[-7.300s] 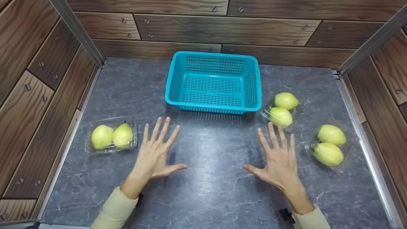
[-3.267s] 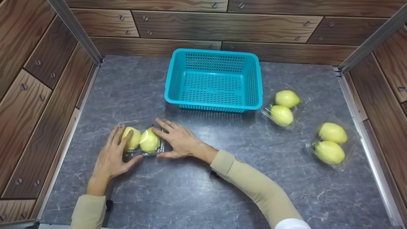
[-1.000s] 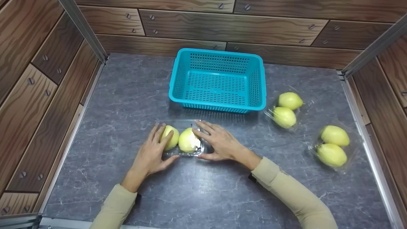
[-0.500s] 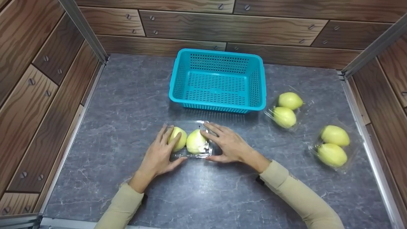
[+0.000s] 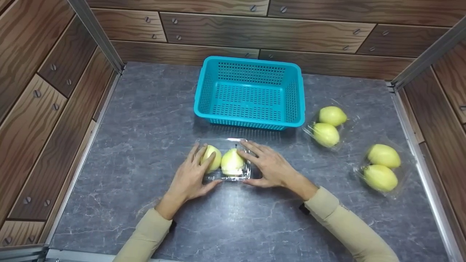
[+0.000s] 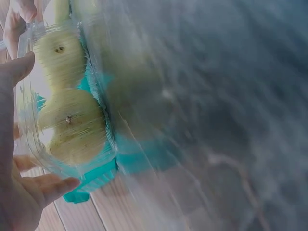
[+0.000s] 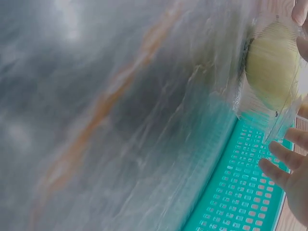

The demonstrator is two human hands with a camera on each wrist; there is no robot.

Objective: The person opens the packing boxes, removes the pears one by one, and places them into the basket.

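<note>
Both hands hold one clear plastic clamshell box with two yellow-green pears inside, in front of the basket. My left hand grips its left end, thumb at the near side and fingers over the top and far part. At the right end, my right hand grips it the same way. In the left wrist view the pears show through the ribbed wall, beside the left thumb and fingers. The right wrist view shows one pear through the plastic, with the right fingers spread near the box end.
A turquoise perforated basket stands behind the box, with nothing in it. To its right lie two more clear boxes of pears, one with a pear near the basket, another with a pear farther right. Wood-patterned walls enclose the grey tabletop.
The box of pears started at the left; both hands took hold of it and moved it rightward to a place in front of the basket. In the last second it shifted slightly right.
</note>
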